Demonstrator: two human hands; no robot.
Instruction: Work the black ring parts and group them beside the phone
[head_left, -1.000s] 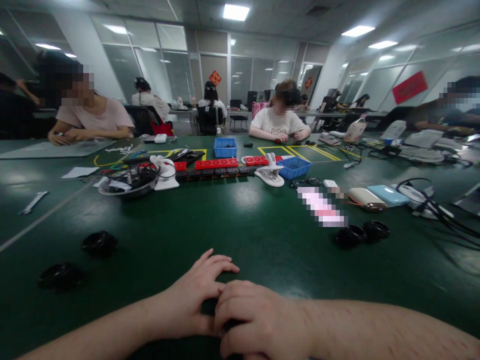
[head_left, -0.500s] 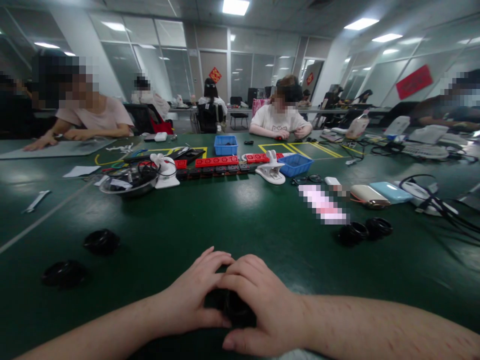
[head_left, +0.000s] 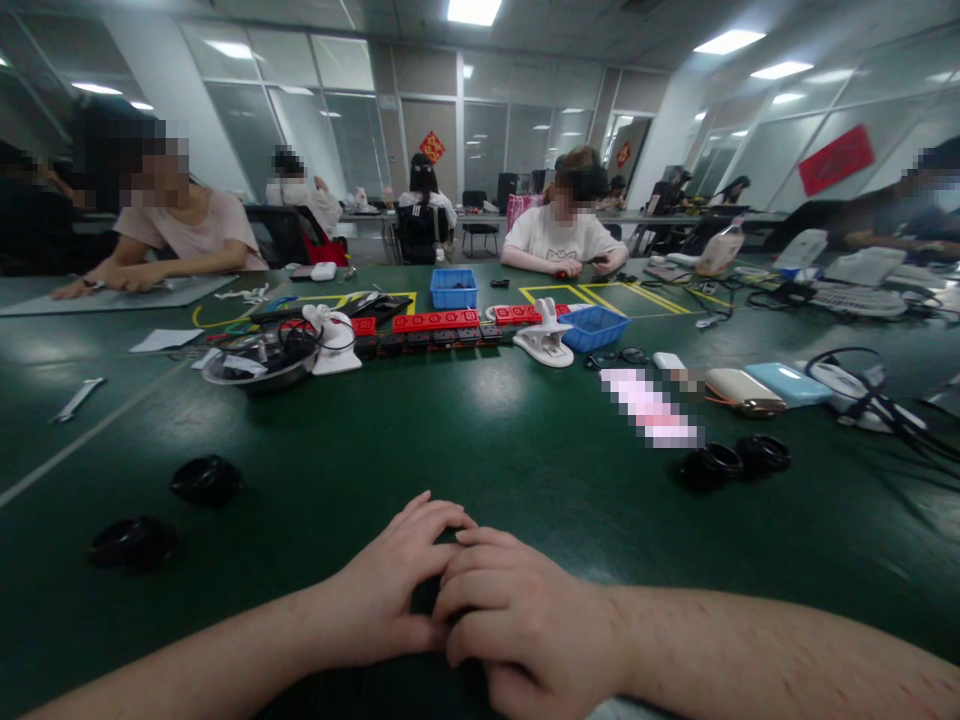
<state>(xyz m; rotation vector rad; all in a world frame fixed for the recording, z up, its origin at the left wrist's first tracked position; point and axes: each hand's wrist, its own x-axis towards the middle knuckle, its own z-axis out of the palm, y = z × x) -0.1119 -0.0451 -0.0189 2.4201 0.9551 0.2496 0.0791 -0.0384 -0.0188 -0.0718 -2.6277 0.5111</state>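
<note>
My left hand (head_left: pixel 386 590) and my right hand (head_left: pixel 525 625) meet on the green table (head_left: pixel 487 440) near its front edge. Both are curled round a small black part (head_left: pixel 422 598), of which only a dark sliver shows between the fingers. The right hand's fingers lie bent over the top of it, and the left hand cups it from the left. Two black ring-shaped parts (head_left: pixel 205 480) (head_left: pixel 133 543) lie to the left of my hands. Two more black rings (head_left: pixel 709 465) (head_left: pixel 763 453) sit side by side to the right.
Mid-table stand a steel bowl of cables (head_left: pixel 259 365), red and black power strips (head_left: pixel 435 322), two blue bins (head_left: pixel 452 289) (head_left: pixel 592 328) and white clamps (head_left: pixel 545 340). Power banks (head_left: pixel 742 388) and black cables (head_left: pixel 870 400) lie right, a wrench (head_left: pixel 75 398) left. Other people sit across.
My right hand slid forward over the black part half a second ago, exposing it, and has now closed back over it. The left hand stayed in place.
</note>
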